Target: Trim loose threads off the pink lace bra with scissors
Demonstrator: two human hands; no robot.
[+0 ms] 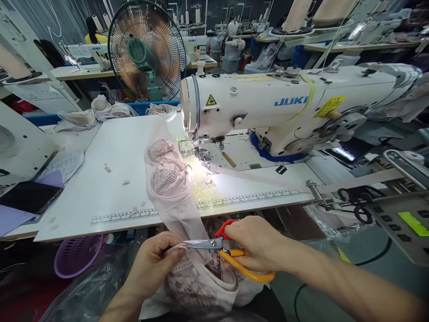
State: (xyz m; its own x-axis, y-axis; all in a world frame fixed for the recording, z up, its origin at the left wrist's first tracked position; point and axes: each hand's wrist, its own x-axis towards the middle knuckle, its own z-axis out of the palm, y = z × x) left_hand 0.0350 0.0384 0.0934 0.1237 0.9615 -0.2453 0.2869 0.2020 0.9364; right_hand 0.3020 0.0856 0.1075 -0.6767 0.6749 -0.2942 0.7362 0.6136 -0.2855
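Observation:
My left hand (152,264) pinches the edge of a pale pink lace bra (201,286) between thumb and fingers. In my right hand (253,241) are scissors (214,243) with one red and one orange handle loop. Their blades point left and meet the fabric edge right by my left fingertips. Part of the bra hangs over my lap below the table edge. Another lace-cupped stretch (169,174) lies up on the table beside the needle area of the sewing machine (248,98).
A ruler strip (248,197) runs along the front of the white table (117,156), with fabric scraps on it. A wooden-handled tool (229,159) lies under the machine arm. Behind stands a fan (147,51); at left are a phone (30,197) and a purple basket (78,255).

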